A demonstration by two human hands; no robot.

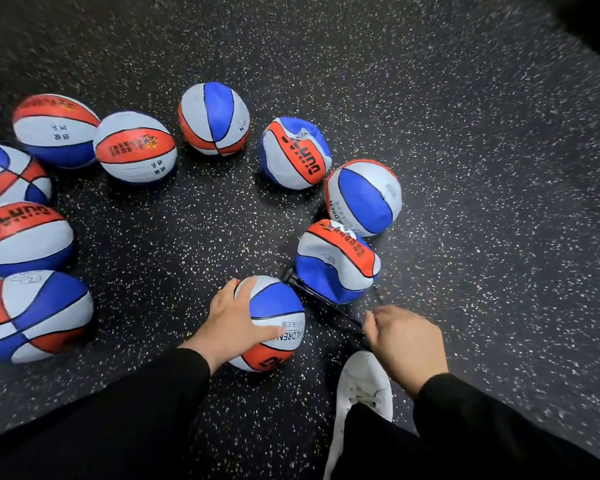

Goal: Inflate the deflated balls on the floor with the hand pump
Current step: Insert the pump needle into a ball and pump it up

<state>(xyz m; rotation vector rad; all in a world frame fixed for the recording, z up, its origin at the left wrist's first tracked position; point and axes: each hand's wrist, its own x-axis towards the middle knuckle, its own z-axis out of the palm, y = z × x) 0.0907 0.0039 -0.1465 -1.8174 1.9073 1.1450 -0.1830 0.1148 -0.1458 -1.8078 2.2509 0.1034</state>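
Note:
My left hand is spread over a round red, white and blue ball on the floor and grips its left side. Just right of that ball lies the black hand pump, running diagonally, its far end under a crumpled, deflated ball. The curled fingers of my right hand touch the pump's near end; whether they grip it is unclear. Beyond these lie a dented ball, a slightly saggy ball and another soft-looking ball.
Several round, firm-looking balls cluster at the left, among them one with a red band and one at the near left. My white shoe stands just below the right hand. The floor is dark speckled rubber.

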